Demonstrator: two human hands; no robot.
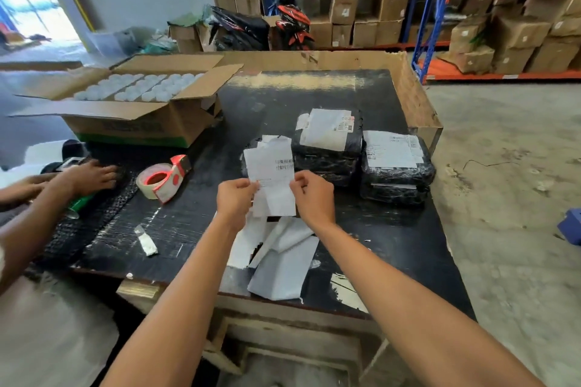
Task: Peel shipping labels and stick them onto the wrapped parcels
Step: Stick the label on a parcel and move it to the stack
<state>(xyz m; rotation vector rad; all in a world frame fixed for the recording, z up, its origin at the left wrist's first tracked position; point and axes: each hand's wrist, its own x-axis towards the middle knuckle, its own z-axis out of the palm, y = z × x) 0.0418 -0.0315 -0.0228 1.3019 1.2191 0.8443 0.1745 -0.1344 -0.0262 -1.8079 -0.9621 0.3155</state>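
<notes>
Progress looks partial: two stacks of black wrapped parcels point(327, 148) sit at the far right of the black table point(393, 248), and the top parcel of each stack already carries a white label. You hold the next label point(273, 176) upright above the table, near its middle, with another parcel partly hidden behind it; you cannot tell whether that one is labelled. Your left hand point(235, 198) pinches the label's lower left edge, your right hand point(314, 195) pinches its right edge, both closed on the paper, so you judge the peel is under way and the sticking is still to do. Loose white sheets point(279, 264), likely spent backings or spare labels, lie below your hands. Open cardboard box point(132, 122) at far left holds rows of white round caps point(138, 86), packed close. Tape dispenser point(165, 179) rests between box and label. Another person's hand point(91, 177) rests on the table's left edge.
</notes>
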